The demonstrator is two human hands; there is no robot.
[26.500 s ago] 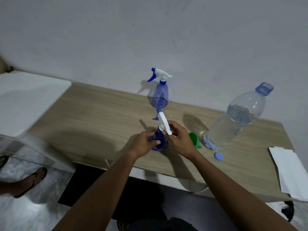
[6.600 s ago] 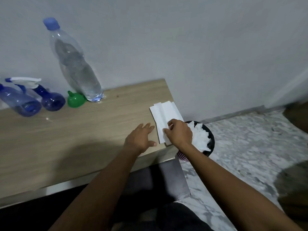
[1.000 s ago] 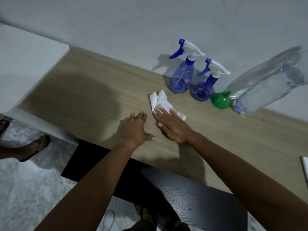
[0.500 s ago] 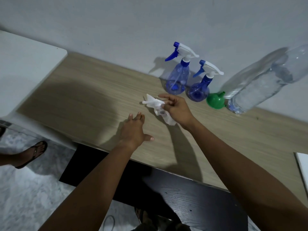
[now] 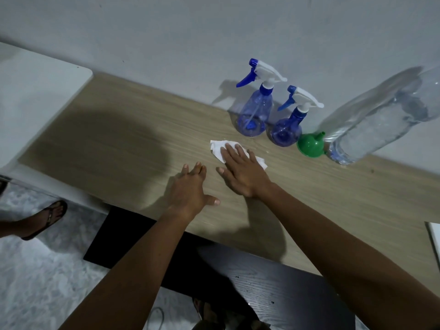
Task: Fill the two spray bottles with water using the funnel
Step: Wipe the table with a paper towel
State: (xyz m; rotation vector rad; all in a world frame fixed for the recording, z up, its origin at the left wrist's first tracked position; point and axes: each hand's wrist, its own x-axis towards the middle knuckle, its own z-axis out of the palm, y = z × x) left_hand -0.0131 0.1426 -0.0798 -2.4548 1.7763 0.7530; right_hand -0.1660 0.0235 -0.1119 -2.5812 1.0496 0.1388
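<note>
A pale wooden table point(image 5: 107, 139) runs along a plain grey wall point(image 5: 214, 32). At its far edge, close to the wall, stand the two blue see-through bottles, each with a white and blue trigger head screwed on. The left spray bottle point(image 5: 256, 110) is the taller. The right spray bottle point(image 5: 287, 129) is just beside it and a little nearer. How much water they hold is hard to tell through the blue plastic.

The green funnel point(image 5: 310, 145) sits wide mouth down, spout tilted up and to the right, just right of the right spray bottle. It touches or nearly touches the big clear water bottle point(image 5: 376, 122), which holds water; the top of that bottle is cut off at the right edge.

Just near of the spray bottles lies a crumpled white tissue point(image 5: 217, 147). The right hand point(image 5: 242, 172) lies flat on it, fingers straight and slightly spread, pressing it to the table. The left hand point(image 5: 190, 189) rests palm down on the bare wood just to the left and nearer, fingers straight and close together, thumb pointing right, holding nothing.

A white counter point(image 5: 35, 91) adjoins the table on the left. Below it, a foot point(image 5: 45, 217) in a sandal stands on the mottled floor point(image 5: 35, 282). A dark board point(image 5: 262, 282) shows under the table's near edge. The corner of a white sheet point(image 5: 434, 236) lies at the far right.
</note>
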